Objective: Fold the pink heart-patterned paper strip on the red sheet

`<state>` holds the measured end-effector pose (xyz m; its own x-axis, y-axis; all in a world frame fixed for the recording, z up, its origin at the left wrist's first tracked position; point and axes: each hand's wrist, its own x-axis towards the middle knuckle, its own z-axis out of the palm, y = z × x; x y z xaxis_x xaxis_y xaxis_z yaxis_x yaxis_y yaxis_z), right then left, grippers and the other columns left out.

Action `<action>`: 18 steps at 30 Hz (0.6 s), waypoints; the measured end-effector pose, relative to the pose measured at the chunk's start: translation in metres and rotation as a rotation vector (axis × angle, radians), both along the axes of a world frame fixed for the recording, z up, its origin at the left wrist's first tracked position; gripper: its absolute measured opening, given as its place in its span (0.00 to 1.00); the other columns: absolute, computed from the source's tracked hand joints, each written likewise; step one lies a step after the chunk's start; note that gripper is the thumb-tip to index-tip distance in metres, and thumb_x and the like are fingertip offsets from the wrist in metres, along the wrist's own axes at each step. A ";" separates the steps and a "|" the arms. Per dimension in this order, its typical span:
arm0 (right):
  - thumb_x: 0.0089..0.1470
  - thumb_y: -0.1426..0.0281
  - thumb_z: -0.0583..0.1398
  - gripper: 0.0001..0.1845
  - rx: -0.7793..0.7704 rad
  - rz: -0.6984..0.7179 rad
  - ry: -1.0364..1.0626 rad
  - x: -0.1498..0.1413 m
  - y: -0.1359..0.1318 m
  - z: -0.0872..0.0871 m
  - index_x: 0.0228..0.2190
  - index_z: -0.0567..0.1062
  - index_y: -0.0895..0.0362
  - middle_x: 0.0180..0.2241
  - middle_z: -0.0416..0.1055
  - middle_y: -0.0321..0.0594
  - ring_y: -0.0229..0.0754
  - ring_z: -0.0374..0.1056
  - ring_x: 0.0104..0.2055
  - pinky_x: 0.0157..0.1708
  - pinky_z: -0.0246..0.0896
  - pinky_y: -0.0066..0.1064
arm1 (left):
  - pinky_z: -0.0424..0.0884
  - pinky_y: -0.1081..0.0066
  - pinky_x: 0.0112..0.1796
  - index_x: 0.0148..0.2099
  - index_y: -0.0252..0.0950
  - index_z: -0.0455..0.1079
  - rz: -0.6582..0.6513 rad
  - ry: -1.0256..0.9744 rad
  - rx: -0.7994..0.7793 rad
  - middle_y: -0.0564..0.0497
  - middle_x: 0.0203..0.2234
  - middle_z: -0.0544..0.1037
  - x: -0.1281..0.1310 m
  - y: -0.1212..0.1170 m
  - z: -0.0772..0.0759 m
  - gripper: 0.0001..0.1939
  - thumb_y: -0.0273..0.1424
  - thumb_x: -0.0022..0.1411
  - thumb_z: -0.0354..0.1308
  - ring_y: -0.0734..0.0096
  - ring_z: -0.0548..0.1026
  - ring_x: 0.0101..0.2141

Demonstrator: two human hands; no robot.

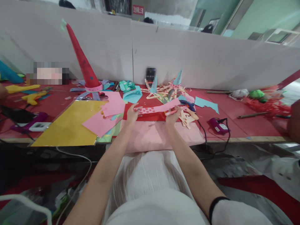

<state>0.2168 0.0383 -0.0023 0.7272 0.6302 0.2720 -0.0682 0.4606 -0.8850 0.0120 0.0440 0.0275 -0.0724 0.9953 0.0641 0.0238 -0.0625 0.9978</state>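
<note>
A pink paper strip spans between the two hands over the red table. The left hand pinches its spotted end; the right hand is curled near the other, but its exact grip I cannot tell. The purple device bears an unreadable label. Beyond the pale partition, a red sign shows blurred characters.

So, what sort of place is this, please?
It looks like a craft workshop or classroom; I cannot tell which. Cut pink paper, a tall red cone and a hand-held pink strip with red marks suggest it.
</note>
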 end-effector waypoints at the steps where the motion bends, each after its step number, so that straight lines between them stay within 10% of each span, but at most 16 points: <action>1: 0.49 0.70 0.53 0.07 -0.007 -0.114 -0.114 -0.001 -0.004 0.003 0.34 0.66 0.53 0.41 0.65 0.39 0.38 0.63 0.48 0.49 0.63 0.36 | 0.75 0.70 0.34 0.53 0.37 0.66 0.011 0.077 0.037 0.48 0.40 0.80 0.000 -0.002 0.001 0.23 0.19 0.55 0.52 0.70 0.77 0.36; 6: 0.52 0.68 0.54 0.11 -0.030 -0.287 -0.409 -0.012 -0.022 0.017 0.40 0.68 0.55 0.49 0.64 0.48 0.44 0.57 0.57 0.58 0.51 0.44 | 0.69 0.65 0.47 0.53 0.43 0.67 0.019 0.518 0.183 0.51 0.41 0.79 -0.001 -0.007 0.002 0.25 0.16 0.56 0.49 0.64 0.76 0.43; 12: 0.57 0.60 0.52 0.11 -0.042 0.202 -0.717 -0.028 -0.019 0.007 0.35 0.68 0.54 0.38 0.72 0.42 0.43 0.67 0.45 0.48 0.60 0.38 | 0.67 0.65 0.48 0.54 0.41 0.66 0.001 0.577 0.203 0.48 0.43 0.78 -0.001 -0.006 -0.002 0.26 0.16 0.56 0.47 0.62 0.75 0.44; 18: 0.55 0.63 0.54 0.06 -0.345 0.391 -0.969 -0.028 -0.013 0.001 0.32 0.68 0.51 0.28 0.71 0.37 0.45 0.67 0.32 0.37 0.60 0.36 | 0.65 0.62 0.51 0.52 0.39 0.67 0.098 0.656 0.201 0.47 0.47 0.76 -0.005 -0.005 -0.009 0.31 0.12 0.50 0.43 0.62 0.72 0.48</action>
